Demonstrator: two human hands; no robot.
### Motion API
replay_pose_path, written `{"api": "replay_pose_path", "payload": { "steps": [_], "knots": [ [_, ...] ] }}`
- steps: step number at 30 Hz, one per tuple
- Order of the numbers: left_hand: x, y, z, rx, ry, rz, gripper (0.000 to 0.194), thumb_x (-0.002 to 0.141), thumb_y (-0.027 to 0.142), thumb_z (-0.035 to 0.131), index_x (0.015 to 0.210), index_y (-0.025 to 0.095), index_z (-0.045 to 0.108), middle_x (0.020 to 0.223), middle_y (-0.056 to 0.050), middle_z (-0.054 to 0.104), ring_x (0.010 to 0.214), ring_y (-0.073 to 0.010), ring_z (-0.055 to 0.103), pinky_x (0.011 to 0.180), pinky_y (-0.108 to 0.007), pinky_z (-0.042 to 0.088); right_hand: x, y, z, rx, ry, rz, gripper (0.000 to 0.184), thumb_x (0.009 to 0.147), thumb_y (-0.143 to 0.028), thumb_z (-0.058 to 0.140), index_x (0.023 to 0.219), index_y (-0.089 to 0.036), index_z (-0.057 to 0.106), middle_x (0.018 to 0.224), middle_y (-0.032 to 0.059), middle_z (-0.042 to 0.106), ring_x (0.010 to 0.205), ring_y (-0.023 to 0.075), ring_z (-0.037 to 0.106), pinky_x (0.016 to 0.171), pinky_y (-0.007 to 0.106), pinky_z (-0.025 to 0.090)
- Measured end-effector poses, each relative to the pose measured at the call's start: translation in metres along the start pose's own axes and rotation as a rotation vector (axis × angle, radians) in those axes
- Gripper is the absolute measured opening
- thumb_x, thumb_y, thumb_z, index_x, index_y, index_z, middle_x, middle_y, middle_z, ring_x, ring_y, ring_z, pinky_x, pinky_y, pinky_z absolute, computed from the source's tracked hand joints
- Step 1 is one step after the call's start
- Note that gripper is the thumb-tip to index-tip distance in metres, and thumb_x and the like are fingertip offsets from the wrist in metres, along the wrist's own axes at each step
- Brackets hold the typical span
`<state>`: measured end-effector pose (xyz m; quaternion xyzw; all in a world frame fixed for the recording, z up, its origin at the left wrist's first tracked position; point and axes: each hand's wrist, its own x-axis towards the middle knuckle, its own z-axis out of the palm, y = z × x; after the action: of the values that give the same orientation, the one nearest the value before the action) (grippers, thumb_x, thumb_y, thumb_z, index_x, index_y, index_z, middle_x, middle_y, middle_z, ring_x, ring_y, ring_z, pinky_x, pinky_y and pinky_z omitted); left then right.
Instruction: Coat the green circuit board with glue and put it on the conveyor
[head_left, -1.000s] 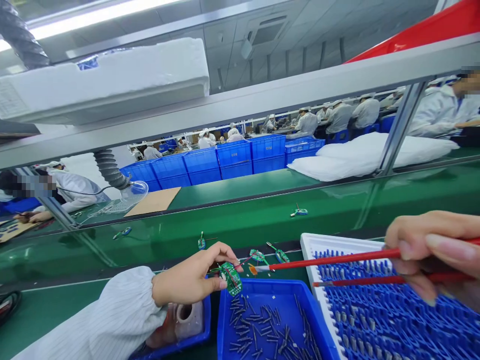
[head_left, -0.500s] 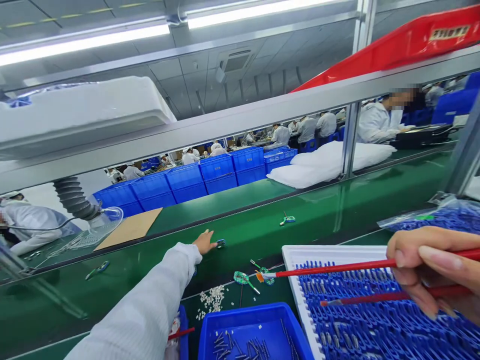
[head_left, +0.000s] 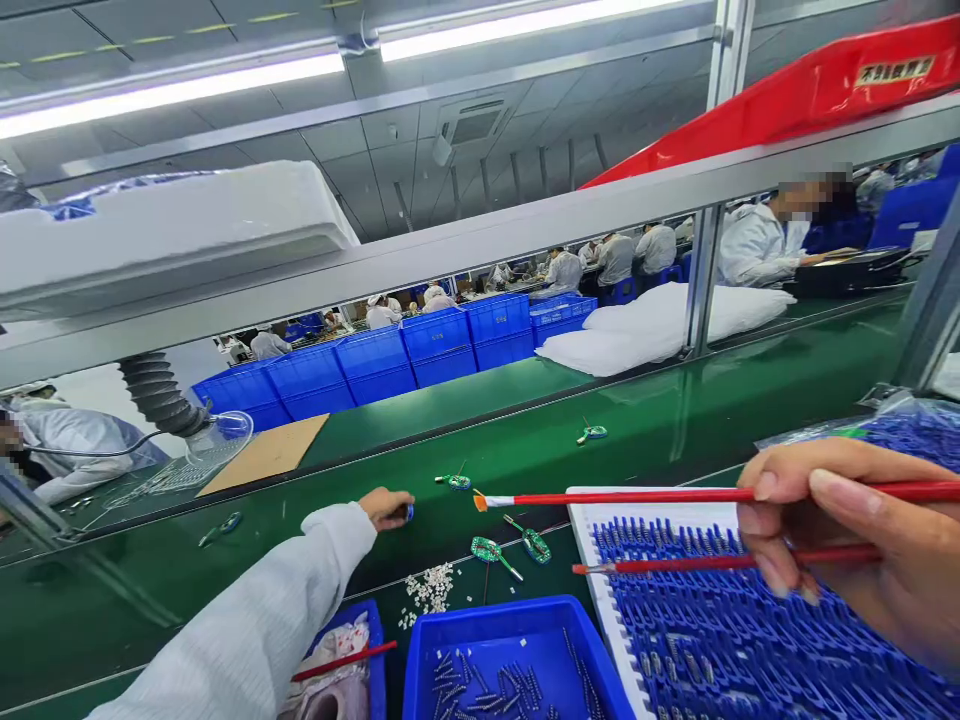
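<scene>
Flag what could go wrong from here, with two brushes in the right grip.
1. The right grip holds an upper red brush and a lower red brush, tips apart; the lower one might graze the blue parts unnoticed.
2. Loose white pieces lie near the middle blue tray; the left sleeve could scatter them.
3. A small item at the left grip is mostly hidden, so a poor hold might go unseen.

Gripped in the right hand (head_left: 847, 525), nearly level and pointing left: a red upper brush (head_left: 630, 496) with pale ferrule and splayed orange bristles, and, just below, apart and roughly parallel, a red lower brush (head_left: 675, 565) with slimmer tip. At the fingertips of the left hand (head_left: 384, 508): a small bluish piece (head_left: 410, 512), mostly hidden.
</scene>
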<state>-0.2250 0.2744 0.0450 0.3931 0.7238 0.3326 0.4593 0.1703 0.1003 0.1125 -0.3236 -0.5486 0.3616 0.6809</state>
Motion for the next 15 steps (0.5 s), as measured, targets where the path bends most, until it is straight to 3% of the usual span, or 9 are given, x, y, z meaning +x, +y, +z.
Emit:
{"api": "replay_pose_path", "payload": {
  "steps": [3, 7, 10, 12, 15],
  "knots": [
    [-0.029, 0.024, -0.009, -0.270, -0.060, 0.081, 0.021, 0.087, 0.027, 0.053, 0.104, 0.015, 0.056, 0.099, -0.005, 0.061, 0.076, -0.0149, 0.061, 0.063, -0.031, 0.054, -0.001, -0.004, -0.001, 0.076, -0.062, -0.052, 0.015, 0.086, -0.039, 0.062, 0.080, -0.025, 0.062, 0.067, 0.0039, 0.053, 0.044, 0.0188, 0.050, 0.032, 0.025, 0.042],
    [-0.095, 0.041, -0.018, -0.557, -0.169, 0.185, 0.017, 0.089, 0.026, 0.050, 0.097, 0.013, 0.057, 0.089, -0.003, 0.062, 0.067, -0.0112, 0.060, 0.053, -0.024, 0.051, 0.001, -0.012, 0.001, 0.106, 0.001, -0.100, 0.011, 0.084, -0.036, 0.064, 0.081, -0.025, 0.064, 0.075, 0.0057, 0.056, 0.048, 0.0193, 0.051, 0.036, 0.028, 0.044],
    [-0.149, 0.033, -0.014, -0.655, -0.244, 0.204, 0.014, 0.090, 0.021, 0.048, 0.098, 0.015, 0.058, 0.081, -0.001, 0.063, 0.071, -0.0098, 0.064, 0.058, -0.019, 0.053, 0.001, -0.017, 0.007, 0.130, 0.015, -0.122, 0.011, 0.086, -0.034, 0.062, 0.081, -0.025, 0.064, 0.072, 0.0058, 0.055, 0.047, 0.0190, 0.050, 0.036, 0.028, 0.043],
    [-0.178, 0.021, -0.009, -0.655, -0.284, 0.192, 0.019, 0.085, 0.015, 0.056, 0.104, 0.019, 0.057, 0.075, 0.002, 0.064, 0.075, -0.0106, 0.067, 0.064, -0.018, 0.054, -0.001, -0.018, 0.009, 0.151, -0.002, -0.099, 0.012, 0.087, -0.034, 0.060, 0.081, -0.025, 0.063, 0.070, 0.0054, 0.054, 0.046, 0.0185, 0.050, 0.035, 0.028, 0.043],
    [-0.206, 0.001, -0.002, -0.602, -0.357, 0.154, 0.024, 0.073, 0.011, 0.070, 0.095, 0.017, 0.061, 0.073, 0.000, 0.065, 0.071, -0.0110, 0.067, 0.063, -0.018, 0.054, -0.006, -0.016, 0.010, 0.217, -0.075, -0.008, 0.015, 0.088, -0.035, 0.058, 0.078, -0.024, 0.061, 0.065, 0.0038, 0.050, 0.040, 0.0163, 0.047, 0.034, 0.028, 0.044]
  ]
}}
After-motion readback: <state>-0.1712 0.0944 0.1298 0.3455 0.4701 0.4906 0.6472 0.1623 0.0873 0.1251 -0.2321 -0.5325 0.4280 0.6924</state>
